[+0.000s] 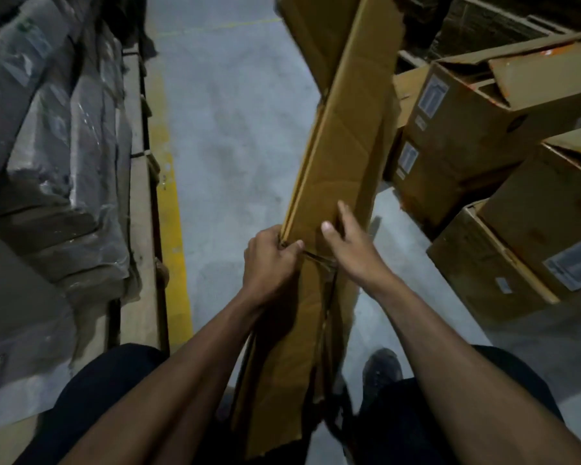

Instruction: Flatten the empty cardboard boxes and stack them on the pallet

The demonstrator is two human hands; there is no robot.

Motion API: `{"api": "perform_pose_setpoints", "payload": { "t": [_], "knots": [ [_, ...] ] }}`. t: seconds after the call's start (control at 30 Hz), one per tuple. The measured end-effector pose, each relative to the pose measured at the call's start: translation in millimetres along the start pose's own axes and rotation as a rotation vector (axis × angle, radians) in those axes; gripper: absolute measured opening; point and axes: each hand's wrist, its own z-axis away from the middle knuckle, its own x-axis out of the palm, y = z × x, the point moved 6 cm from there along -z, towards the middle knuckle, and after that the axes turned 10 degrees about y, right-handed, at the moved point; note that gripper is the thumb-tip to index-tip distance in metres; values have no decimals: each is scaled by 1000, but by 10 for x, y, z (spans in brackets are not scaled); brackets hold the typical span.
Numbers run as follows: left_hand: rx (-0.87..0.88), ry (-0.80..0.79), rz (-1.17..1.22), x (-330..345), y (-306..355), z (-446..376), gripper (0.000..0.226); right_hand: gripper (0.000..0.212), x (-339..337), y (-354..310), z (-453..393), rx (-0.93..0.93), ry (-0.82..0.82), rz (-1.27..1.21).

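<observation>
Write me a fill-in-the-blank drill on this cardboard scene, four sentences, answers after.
1. The left hand grips the edge of the flattened ____.
2. The right hand rests on the cardboard with its fingers ____.
3. The painted line on the floor is ____.
4. The boxes with labels stand on the person's ____ side.

Missing words: cardboard; straight; yellow; right

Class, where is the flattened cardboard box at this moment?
In the head view, the flattened cardboard box stands edge-up at centre, held between the left hand and right hand, over the grey floor, left of the stacked boxes.
</observation>
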Motion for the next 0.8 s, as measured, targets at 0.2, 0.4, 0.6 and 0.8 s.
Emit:
{"api": "perform_pose_setpoints", "payload": {
  "t": [0.2,0.4,0.6,0.8],
  "knots": [
    [-229,70,376,-22,65,-523,28,60,-48,666,74,253,55,131],
    [-328,176,548,-128,276,-1086,26,76,-345,1034,30,613,302,55],
    [-438,221,652,-156,96,-1519,31,97,-388,1217,107,920,529,-214],
    [-554,173,742,-57,-173,-1700,45,46,-206,1298,25,1009,502,-1082]
  ]
}}
